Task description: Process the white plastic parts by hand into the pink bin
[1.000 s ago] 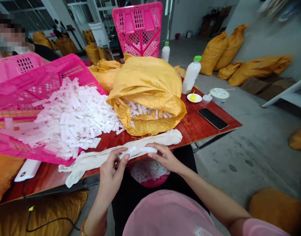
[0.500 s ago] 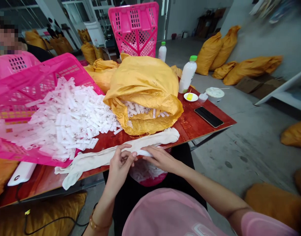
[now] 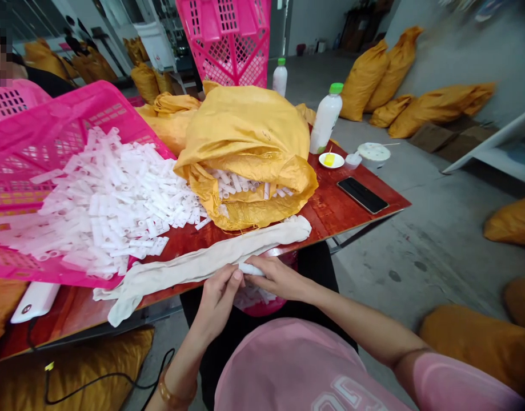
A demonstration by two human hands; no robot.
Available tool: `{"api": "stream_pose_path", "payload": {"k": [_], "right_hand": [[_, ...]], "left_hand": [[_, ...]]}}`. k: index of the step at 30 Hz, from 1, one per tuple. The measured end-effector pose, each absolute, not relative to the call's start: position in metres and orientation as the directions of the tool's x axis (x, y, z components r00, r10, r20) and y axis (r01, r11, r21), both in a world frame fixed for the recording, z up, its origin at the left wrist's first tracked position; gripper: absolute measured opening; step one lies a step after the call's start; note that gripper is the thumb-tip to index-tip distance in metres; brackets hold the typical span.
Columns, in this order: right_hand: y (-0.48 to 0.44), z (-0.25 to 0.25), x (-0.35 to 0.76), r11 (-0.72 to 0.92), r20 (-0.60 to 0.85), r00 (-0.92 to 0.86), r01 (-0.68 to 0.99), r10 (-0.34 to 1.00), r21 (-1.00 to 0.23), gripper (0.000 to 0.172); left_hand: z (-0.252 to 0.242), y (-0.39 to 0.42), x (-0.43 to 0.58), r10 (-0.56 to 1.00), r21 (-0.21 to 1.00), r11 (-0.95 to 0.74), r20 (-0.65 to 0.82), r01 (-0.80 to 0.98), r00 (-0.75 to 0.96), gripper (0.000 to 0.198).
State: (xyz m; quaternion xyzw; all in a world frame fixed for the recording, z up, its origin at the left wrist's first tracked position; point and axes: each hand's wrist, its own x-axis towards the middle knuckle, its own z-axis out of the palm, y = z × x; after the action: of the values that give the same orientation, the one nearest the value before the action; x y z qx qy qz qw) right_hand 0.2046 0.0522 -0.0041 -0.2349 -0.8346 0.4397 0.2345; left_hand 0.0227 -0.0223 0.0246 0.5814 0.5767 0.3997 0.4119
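Plastic tube (image 3: 250, 269) clasped between left hand (image 3: 219, 301) and right hand (image 3: 278, 278), touching beige stocking (image 3: 193, 267).

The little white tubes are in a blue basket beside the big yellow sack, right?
Not blue: the head view shows that the plastic basket is pink. The little white tubes are in it, beside the big yellow sack, just as you said.

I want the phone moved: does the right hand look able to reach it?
Probably yes: the stocking ends beside the path from the right hand to the phone, so nothing blocks it, though it would first release the white tube.
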Motion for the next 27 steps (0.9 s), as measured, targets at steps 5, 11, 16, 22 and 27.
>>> {"api": "stream_pose_path", "payload": {"k": [5, 11, 16, 22, 27], "right_hand": [[0.049, -0.024, 0.213, 0.468, 0.053, -0.801, 0.293, 0.596, -0.834, 0.024], [0.054, -0.065, 0.244, 0.511, -0.109, -0.785, 0.496, 0.610, -0.702, 0.052], [0.109, -0.022, 0.244, 0.471, -0.079, -0.818, 0.405, 0.570, -0.784, 0.020], [0.219, 0.003, 0.178, 0.439, 0.154, -0.442, 0.668, 0.884, -0.601, 0.025], [0.265, 0.001, 0.117, 0.390, 0.198, -0.337, 0.752, 0.920, -0.532, 0.033]], "left_hand": [[0.013, -0.008, -0.008, 0.957, 0.930, 0.079, -0.172, 0.358, 0.235, 0.046], [-0.003, 0.041, -0.126, 0.914, 0.558, 0.252, 0.130, 0.791, -0.383, 0.032], [-0.029, 0.058, -0.165, 0.881, 0.448, 0.326, 0.173, 0.832, -0.439, 0.028], [-0.049, 0.054, -0.159, 0.932, 0.438, 0.231, 0.156, 0.869, -0.327, 0.029], [-0.033, 0.030, -0.137, 0.916, 0.542, 0.190, 0.202, 0.818, -0.347, 0.041]]}}
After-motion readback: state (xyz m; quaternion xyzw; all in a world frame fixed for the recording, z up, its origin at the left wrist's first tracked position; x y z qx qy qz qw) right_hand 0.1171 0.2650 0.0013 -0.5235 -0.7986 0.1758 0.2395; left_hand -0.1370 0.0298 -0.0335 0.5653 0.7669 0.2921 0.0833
